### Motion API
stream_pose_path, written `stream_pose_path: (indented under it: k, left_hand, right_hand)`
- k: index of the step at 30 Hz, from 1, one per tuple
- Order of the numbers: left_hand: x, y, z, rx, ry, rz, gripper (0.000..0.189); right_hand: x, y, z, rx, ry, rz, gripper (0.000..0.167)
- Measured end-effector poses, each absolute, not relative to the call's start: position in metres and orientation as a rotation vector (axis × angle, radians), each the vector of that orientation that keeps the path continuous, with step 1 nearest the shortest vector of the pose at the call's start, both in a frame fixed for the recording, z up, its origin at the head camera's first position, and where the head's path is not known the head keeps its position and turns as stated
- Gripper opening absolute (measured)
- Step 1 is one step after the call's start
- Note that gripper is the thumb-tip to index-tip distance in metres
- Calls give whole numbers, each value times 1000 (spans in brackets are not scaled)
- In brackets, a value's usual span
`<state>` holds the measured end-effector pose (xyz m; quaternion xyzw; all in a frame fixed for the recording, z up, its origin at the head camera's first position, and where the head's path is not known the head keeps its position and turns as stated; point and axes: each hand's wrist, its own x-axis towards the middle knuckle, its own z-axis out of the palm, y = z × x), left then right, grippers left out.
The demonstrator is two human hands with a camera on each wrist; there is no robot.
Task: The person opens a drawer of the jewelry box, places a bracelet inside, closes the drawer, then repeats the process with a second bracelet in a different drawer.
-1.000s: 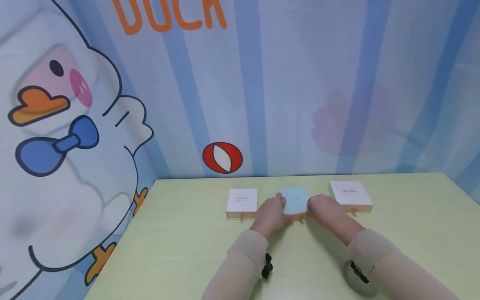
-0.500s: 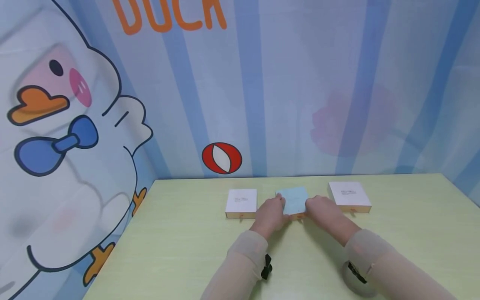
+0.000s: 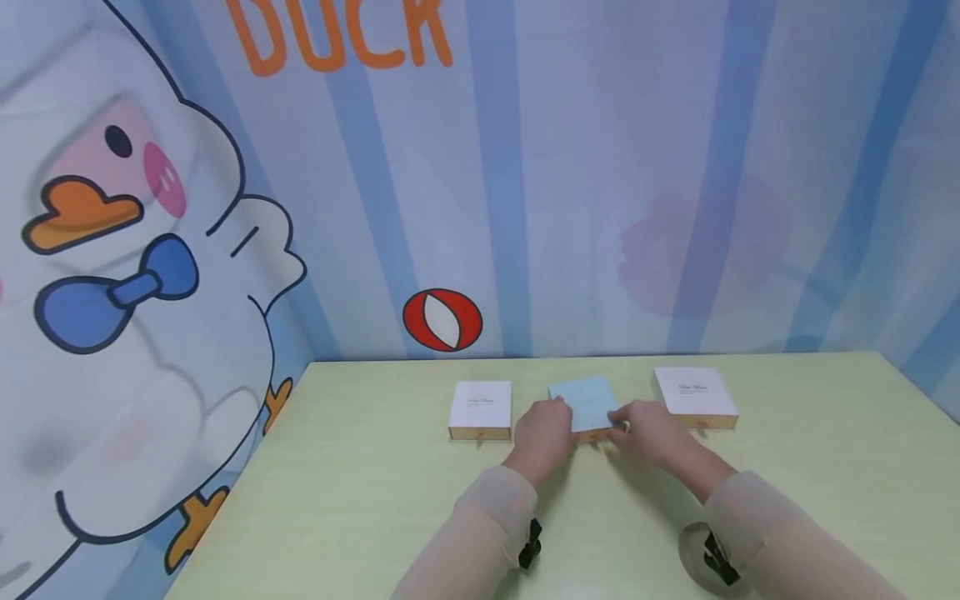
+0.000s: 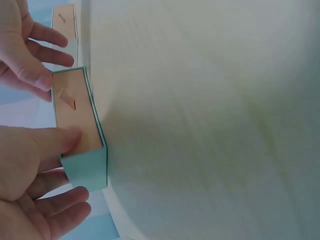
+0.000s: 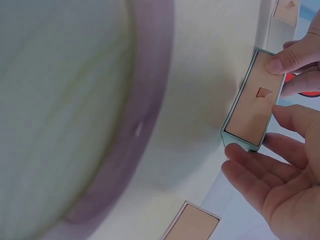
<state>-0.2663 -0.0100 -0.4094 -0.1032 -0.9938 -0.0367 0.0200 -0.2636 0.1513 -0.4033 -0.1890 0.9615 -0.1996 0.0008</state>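
Observation:
A light blue drawer box [image 3: 585, 402] with a tan front sits between my hands on the table. My left hand [image 3: 543, 433] holds its left side; in the left wrist view the left thumb [image 4: 70, 140] lies on the drawer front and the fingers go round the side. My right hand [image 3: 652, 429] is at the right side, its fingers spread and fairly straight. In the right wrist view the right thumb tip [image 5: 280, 111] is right at the box's upper edge. A small ribbon tab [image 5: 263, 93] sticks out of the drawer front, which is closed flush.
A white drawer box [image 3: 480, 404] stands to the left and another white box [image 3: 697, 392] to the right, both with tan fronts. A round grey-rimmed thing [image 3: 693, 554] lies partly under the right sleeve. Behind the table [image 3: 360, 467] hangs a printed cloth [image 3: 570, 167].
The right hand has loosened from a curled hold at the box's right side, so its thumb and fingers now show apart. The left hand and the boxes stay nearly where they were.

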Motion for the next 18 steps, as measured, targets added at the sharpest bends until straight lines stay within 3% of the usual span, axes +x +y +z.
stream_pose_path:
  k: [4,18]
  left_hand:
    - [-262,-9,-410,-343,-3051,-130,9]
    - [-258,-15,-412,-372,-3016,-240,12]
  right_hand:
    - [-260,153,-404,-560,2964,-748,36]
    - [-256,149,-409,-523,2928,-903,37]
